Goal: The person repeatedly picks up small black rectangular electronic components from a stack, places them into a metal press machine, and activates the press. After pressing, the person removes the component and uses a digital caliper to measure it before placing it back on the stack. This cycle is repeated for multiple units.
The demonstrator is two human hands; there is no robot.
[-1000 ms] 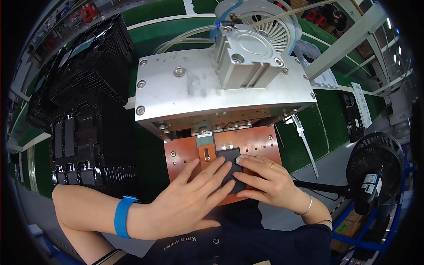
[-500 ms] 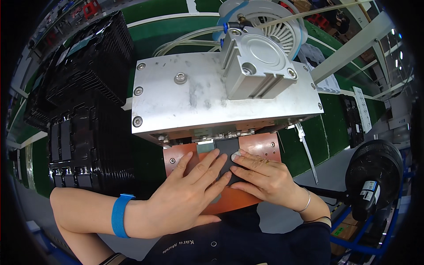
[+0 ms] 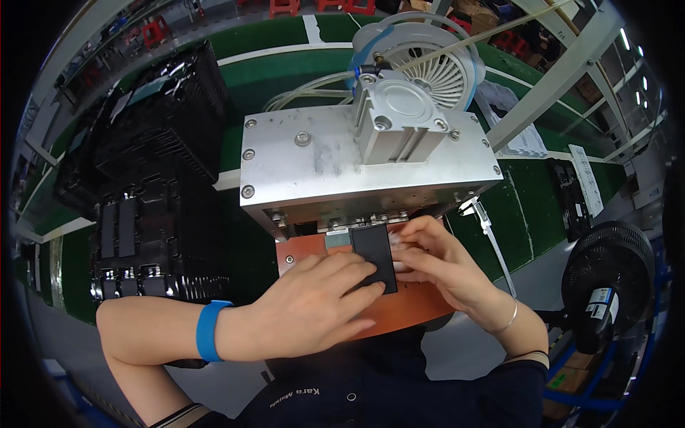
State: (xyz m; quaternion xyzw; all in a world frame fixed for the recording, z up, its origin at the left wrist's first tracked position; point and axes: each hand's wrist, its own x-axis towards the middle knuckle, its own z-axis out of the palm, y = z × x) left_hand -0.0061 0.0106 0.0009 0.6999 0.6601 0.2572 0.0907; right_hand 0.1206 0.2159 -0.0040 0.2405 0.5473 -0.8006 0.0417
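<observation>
A flat black rectangular block (image 3: 373, 258) lies on the copper-coloured base plate (image 3: 399, 305), its far end at the opening of a silver metal fixture (image 3: 335, 167). My left hand (image 3: 314, 303) rests on the block's left side with fingers stretched out and thumb apart. At the block's right edge, my right hand (image 3: 446, 267) has its fingers curled together. A small white thing (image 3: 394, 239) shows at its fingertips, too blurred to name. Left of the block, a grey-green patch (image 3: 338, 240) shows on the plate.
Stacks of black plastic trays (image 3: 153, 242) stand to the left. A silver cylinder block (image 3: 401, 121) tops the fixture, with a white fan (image 3: 421, 68) behind it. On the right are a caliper-like metal tool (image 3: 489, 232) and a black fan (image 3: 606, 289).
My right hand has come off the block's top to its right side, fingers more curled. My left hand has slid off toward the block's left side, showing more of the block. The view has shifted slightly.
</observation>
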